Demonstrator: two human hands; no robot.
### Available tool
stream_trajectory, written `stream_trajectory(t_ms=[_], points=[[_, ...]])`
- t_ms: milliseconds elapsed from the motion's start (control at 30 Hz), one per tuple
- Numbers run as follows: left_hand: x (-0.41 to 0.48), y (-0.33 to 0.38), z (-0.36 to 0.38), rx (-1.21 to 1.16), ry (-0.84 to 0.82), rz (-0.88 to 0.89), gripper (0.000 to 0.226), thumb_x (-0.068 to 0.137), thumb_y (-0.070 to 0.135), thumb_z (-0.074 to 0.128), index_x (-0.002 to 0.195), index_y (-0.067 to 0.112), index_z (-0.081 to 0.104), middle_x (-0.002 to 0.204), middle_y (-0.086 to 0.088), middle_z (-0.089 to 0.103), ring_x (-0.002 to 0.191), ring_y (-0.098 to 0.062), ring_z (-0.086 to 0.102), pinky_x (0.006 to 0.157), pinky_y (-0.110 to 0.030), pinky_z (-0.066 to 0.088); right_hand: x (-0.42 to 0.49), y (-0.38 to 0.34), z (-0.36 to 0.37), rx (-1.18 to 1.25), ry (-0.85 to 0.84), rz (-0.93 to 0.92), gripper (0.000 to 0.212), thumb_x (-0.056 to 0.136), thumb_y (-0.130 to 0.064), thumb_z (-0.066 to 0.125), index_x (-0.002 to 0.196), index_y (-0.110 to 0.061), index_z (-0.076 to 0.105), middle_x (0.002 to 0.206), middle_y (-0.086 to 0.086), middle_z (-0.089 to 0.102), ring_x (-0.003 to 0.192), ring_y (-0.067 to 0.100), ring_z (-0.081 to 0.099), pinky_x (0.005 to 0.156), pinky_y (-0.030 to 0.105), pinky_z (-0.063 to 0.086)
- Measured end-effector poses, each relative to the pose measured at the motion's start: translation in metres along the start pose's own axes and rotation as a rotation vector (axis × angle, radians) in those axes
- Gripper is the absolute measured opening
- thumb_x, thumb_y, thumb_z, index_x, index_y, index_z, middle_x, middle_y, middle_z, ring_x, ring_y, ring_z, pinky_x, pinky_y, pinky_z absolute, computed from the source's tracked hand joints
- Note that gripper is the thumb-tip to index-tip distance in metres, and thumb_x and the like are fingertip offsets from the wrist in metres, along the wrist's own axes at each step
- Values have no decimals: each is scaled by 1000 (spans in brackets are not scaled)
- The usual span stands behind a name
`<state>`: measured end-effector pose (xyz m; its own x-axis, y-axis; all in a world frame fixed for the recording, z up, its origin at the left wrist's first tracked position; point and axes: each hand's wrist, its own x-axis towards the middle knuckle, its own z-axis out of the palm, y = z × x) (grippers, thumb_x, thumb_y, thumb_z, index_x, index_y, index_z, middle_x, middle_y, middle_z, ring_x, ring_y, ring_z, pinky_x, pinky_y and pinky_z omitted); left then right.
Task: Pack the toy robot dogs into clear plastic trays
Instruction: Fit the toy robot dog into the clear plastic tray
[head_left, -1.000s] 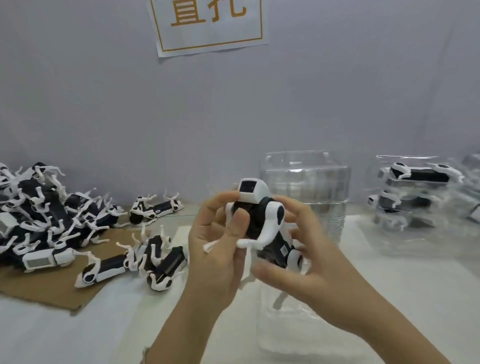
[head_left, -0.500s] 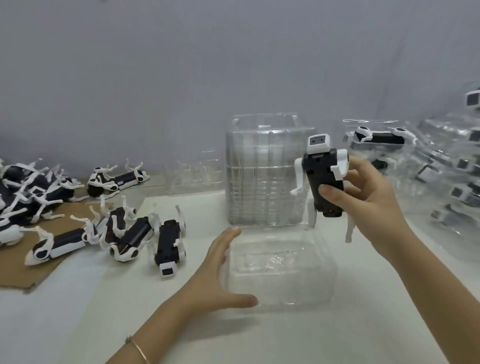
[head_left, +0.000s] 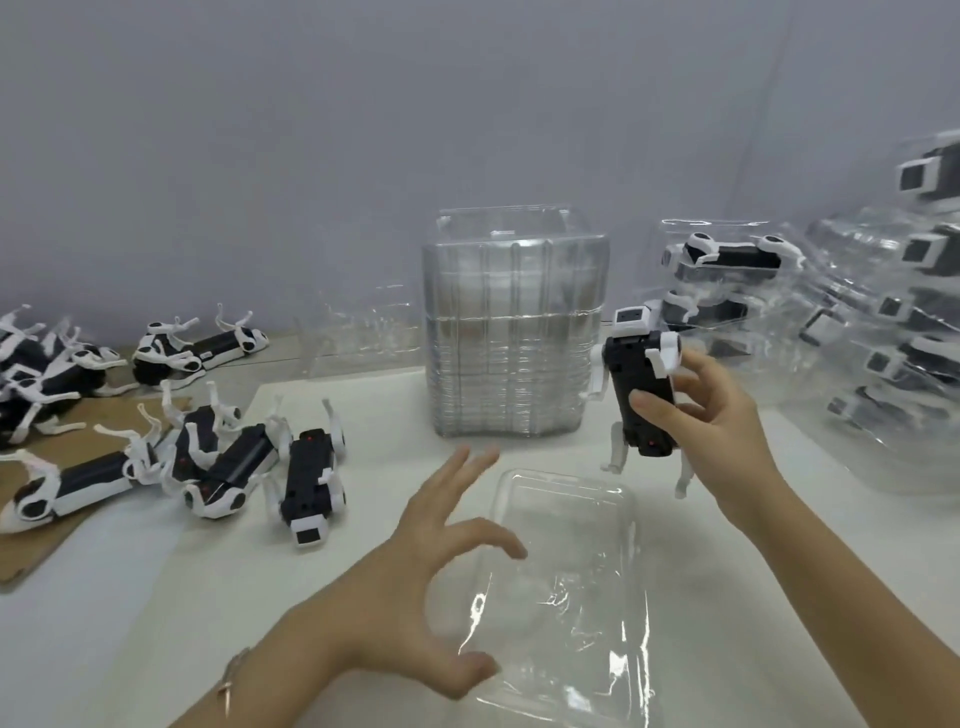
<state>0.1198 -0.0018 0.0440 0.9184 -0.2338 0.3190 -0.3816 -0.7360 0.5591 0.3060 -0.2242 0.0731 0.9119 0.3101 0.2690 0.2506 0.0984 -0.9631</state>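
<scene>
Lying in a tangle on the cardboard sheet (head_left: 78, 525) at the left, loose toy robot dogs (head_left: 41, 374) wait on their sides, and an upside-down dog (head_left: 310, 480) sits at the group's right edge. The left hand (head_left: 431, 587) reaches in from the near edge, palm turned right, fingers spread wide and arched. Its thumb is at the near left corner of the empty clear tray (head_left: 569, 592) and it grips nothing. A tall stack of empty trays (head_left: 514, 338) stands farther back. Just right of the stack, the right hand (head_left: 722, 431) is raised above the table and grips the held toy dog (head_left: 641, 395) upright. The thumb lies across its black belly, the fingers curl behind, and the head is up with the legs dangling. Packed trays (head_left: 727, 260) pile up at the far right.
</scene>
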Motion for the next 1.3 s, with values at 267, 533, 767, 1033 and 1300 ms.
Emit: stream_trajectory(t_ms=[267, 533, 767, 1033, 1300], points=[[0, 16, 32, 329, 288, 46, 86, 81, 84, 20, 99, 13, 63, 92, -1, 54, 88, -15, 53, 86, -31, 37, -1, 4, 27, 0, -80, -66, 50, 83, -7, 72, 115, -44, 60, 99, -7, 71, 79, 10, 70, 54, 16, 52], [-23, -57, -21, 11, 529, -128, 102, 54, 89, 63, 139, 39, 36, 153, 5, 27, 146, -20, 24, 118, -26, 21, 0, -7, 43, -248, -301, -166, 48, 78, -18, 79, 106, -51, 59, 103, -22, 67, 83, 6, 67, 70, 17, 52], [4, -67, 4, -256, 235, -421, 112, 41, 81, 77, 135, 70, 17, 155, 29, 18, 149, -5, 12, 120, -44, 21, 14, -16, 70, -625, -476, -197, 38, 78, -43, 74, 108, -58, 55, 101, -29, 59, 78, -7, 58, 75, 28, 50], [62, -42, 62, -536, 490, -516, 130, 47, 53, 89, 151, 45, 12, 124, 56, 18, 123, 33, 20, 90, 8, 23, 45, 5, 40, -1193, -566, -300, 41, 88, -44, 66, 125, -53, 52, 111, -24, 52, 96, 4, 52, 63, 19, 34], [66, -39, 62, -534, 507, -489, 107, 55, 48, 89, 138, 60, 23, 158, 23, 18, 142, 13, 13, 116, -22, 21, 44, 21, 35, -1176, -582, -407, 40, 88, -44, 68, 127, -45, 57, 105, -27, 51, 102, 4, 53, 63, 8, 26]])
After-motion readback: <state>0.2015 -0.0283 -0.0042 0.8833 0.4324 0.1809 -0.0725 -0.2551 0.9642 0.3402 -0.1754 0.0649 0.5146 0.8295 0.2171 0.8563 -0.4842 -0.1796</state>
